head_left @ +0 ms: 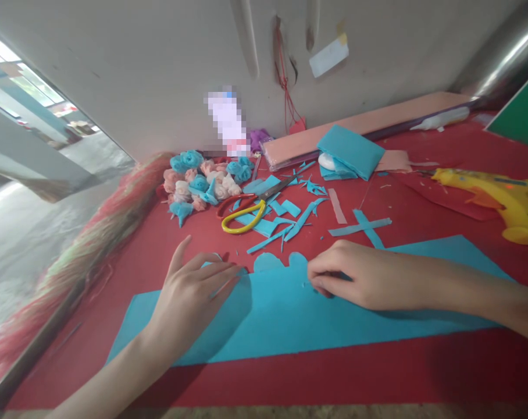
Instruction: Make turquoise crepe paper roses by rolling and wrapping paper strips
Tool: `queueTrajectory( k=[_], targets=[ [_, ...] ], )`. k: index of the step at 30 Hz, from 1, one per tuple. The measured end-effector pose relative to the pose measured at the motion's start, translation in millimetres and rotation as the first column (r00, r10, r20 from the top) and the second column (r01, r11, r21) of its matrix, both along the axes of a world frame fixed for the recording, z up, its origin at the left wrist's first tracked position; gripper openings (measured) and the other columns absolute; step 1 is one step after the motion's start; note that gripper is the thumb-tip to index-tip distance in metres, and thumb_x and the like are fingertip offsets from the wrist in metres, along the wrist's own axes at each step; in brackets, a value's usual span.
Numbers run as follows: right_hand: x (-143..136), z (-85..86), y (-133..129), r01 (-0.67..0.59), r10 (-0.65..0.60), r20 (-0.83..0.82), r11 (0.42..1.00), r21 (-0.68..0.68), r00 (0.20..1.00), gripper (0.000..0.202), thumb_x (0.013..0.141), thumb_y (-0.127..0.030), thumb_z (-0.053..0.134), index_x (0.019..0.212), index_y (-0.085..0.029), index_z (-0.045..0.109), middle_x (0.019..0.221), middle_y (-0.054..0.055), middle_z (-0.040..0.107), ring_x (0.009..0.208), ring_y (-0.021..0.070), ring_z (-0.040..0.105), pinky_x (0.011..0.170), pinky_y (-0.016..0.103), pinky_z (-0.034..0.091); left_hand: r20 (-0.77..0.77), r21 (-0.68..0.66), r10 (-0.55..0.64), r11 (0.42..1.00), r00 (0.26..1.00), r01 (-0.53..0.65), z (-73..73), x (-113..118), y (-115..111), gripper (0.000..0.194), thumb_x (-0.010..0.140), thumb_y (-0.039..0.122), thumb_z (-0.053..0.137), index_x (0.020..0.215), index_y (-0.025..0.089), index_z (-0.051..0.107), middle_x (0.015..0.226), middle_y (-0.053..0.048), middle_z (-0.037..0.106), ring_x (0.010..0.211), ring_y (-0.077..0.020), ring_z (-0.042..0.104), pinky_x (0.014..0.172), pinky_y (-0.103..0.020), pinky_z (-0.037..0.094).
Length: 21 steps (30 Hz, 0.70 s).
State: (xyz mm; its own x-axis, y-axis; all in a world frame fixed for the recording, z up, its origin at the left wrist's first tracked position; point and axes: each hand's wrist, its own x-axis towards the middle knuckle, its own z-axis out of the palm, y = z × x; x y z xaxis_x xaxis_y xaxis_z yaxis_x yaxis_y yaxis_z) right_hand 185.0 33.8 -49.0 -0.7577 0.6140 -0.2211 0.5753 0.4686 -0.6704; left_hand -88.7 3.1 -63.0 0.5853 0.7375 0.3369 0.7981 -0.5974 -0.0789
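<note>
Blue sheet (290,317) under both flattened hands (194,297).

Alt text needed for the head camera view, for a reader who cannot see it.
Two bare hands rest on a large blue felt sheet on a red table: the left hand flat, the right hand pinching at its scalloped top edge. Behind lie yellow-handled scissors, blue felt scraps, small fabric roses and a yellow glue gun.
</note>
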Motion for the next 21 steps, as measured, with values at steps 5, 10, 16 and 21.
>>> queueTrajectory(
  k=[5,10,16,21],
  targets=[
    [-0.7,2.0,0.4,0.002,-0.002,-0.003,1.0,-0.007,1.0,0.027,0.09,-0.02,0.04,0.065,-0.019,0.049,0.068,0.001,0.059,0.074,0.0174,0.051,0.065,0.029,0.034,-0.027,-0.04,0.004,0.999,1.0,-0.005,-2.4,-3.1,0.7,0.017,0.086,0.021,0.056,0.095,0.026,0.07,0.088,0.0,0.075,0.084,-0.0246,0.068,0.106,-0.064,0.023],
    [-1.9,1.8,1.2,0.002,-0.002,-0.005,1.0,-0.002,1.0,0.027,0.09,-0.019,0.041,0.064,-0.018,0.048,0.067,0.001,0.059,0.073,0.0169,0.051,0.064,0.029,0.033,-0.051,-0.054,0.011,0.998,0.999,-0.013,-2.1,-3.5,-0.7,0.018,0.087,0.02,0.054,0.093,0.027,0.07,0.09,0.0,0.075,0.084,-0.0243,0.067,0.104,-0.065,0.024],
    [-0.3,1.0,0.9,0.0,0.0,-0.007,1.0,-0.003,1.0,0.027,0.09,-0.019,0.041,0.064,-0.018,0.047,0.066,0.0,0.057,0.072,0.0166,0.05,0.064,0.028,0.032,-0.051,-0.062,0.024,0.998,0.998,-0.027,-3.0,-3.8,0.0,0.016,0.088,0.023,0.054,0.093,0.024,0.068,0.089,0.0,0.075,0.085,-0.0238,0.067,0.104,-0.062,0.026],
    [0.5,-0.6,0.9,0.002,-0.002,-0.012,1.0,-0.01,1.0,0.027,0.09,-0.02,0.041,0.064,-0.018,0.048,0.066,0.0,0.057,0.072,0.0162,0.051,0.064,0.028,0.033,-0.033,-0.026,0.003,1.0,0.999,-0.004,-2.8,-3.5,0.1,0.014,0.088,0.022,0.055,0.091,0.024,0.068,0.087,0.0,0.075,0.082,-0.0242,0.067,0.103,-0.062,0.026]
  ],
)
